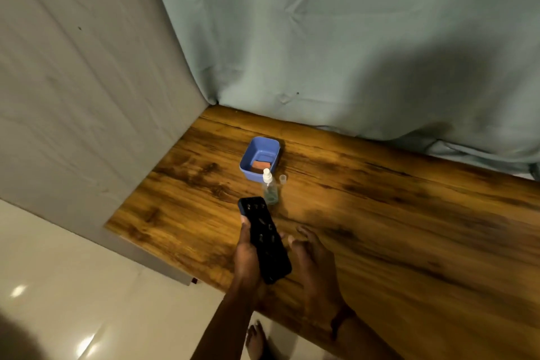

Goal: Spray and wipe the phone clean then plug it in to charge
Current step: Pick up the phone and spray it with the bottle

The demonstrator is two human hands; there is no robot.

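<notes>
Phone (265, 240): dark slab, held above the near-left part of the table. Long axis runs from the person outward, top end tipped slightly left. The screen carries small marks or droplets; too blurred to say which.

Left hand (247, 254): clasped around the phone from the left edge and beneath, thumb lying on the left edge, fingertips showing past the right edge.

Right hand (311, 254): just right of the phone, fingers loosely spread and empty, blurred. Whether it rests on the wood or hangs above it cannot be told.

Spray bottle (269, 188): small, clear, white nozzle, upright on the table directly beyond the phone's top end. It lies ahead and slightly left of the right fingers. The free right hand is judged the likelier one to take it, since the left is occupied.

Bottle cap (282, 178): small clear piece standing just right of the bottle, off the nozzle.

Blue tub (259, 159): rounded rectangular container just behind the bottle, holding an orange-brown cloth or sponge (261, 166) in its near corner.

Table (394, 228): dark-grained wood-pattern top, glossy, left corner near the person.

Room: pale green fabric (321, 38) hangs behind the table, grey-white fabric (73, 82) to the left. Shiny pale floor tiles (58, 286) below, a bare foot (255, 340) at the bottom edge. No charger or cable is visible.
</notes>
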